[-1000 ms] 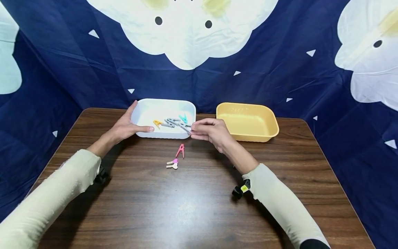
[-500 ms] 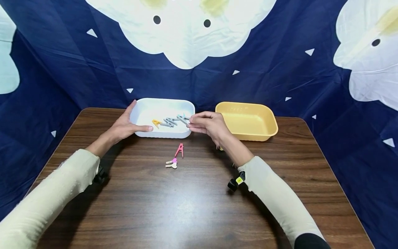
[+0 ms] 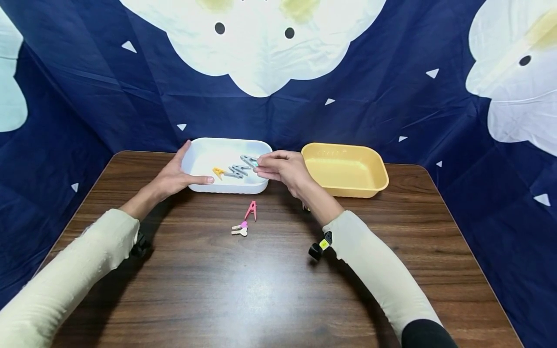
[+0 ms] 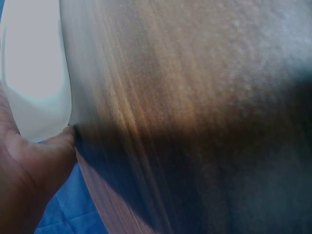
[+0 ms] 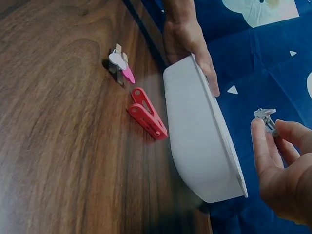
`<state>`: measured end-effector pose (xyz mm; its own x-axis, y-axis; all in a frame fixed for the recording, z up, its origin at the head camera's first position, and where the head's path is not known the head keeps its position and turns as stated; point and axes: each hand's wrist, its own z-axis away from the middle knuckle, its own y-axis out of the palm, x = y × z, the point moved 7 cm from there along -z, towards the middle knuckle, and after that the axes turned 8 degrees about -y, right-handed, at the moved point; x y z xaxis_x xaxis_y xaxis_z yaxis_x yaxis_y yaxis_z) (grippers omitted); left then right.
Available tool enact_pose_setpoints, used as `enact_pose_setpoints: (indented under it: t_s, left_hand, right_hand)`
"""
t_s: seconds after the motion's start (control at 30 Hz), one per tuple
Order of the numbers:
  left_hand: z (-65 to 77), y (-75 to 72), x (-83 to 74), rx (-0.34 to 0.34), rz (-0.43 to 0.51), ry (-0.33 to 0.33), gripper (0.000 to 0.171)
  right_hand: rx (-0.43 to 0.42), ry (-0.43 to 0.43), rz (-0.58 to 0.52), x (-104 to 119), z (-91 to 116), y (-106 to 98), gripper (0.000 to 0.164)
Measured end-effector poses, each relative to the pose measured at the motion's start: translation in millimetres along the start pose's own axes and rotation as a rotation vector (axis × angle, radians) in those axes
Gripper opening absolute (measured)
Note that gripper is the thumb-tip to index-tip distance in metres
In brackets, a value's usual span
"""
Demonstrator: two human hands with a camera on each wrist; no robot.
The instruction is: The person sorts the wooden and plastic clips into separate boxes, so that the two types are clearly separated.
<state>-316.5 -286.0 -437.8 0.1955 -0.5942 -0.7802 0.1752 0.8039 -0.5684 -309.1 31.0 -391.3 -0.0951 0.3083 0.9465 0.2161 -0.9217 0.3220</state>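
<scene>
In the head view my right hand (image 3: 285, 170) pinches a grey clothespin (image 3: 248, 160) between thumb and fingertips, above the right end of a white plastic basin (image 3: 204, 151). The right wrist view shows that clothespin (image 5: 266, 117) at the fingertips too. My left hand (image 3: 171, 176) rests on the basin's left end, fingers straight along the outside and thumb lying across the near rim. Inside the basin lie a yellow clothespin (image 3: 218, 172) and grey clothespins (image 3: 237, 170). A bit of teal shows by my right fingertips, mostly hidden.
A yellow basin (image 3: 348, 191) stands right of the white one. On the wooden table (image 3: 196, 290) in front lie a red clothespin (image 3: 251, 209), a small pink peg (image 3: 243, 224) and a white heart-topped peg (image 3: 243, 232). Small items peek out behind my right wrist.
My right hand has moved left and slightly away from me, lifting the grey clothespin off the others. The left hand and both basins have stayed in place.
</scene>
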Motion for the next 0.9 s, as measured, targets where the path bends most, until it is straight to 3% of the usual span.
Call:
enact_pose_setpoints:
  t_s: [0.9]
  left_hand:
    - [-1.6,0.6,1.2,0.006,-0.01,-0.015,0.151]
  right_hand:
    - [-0.027,0.039,0.004,-8,-26,33,0.011]
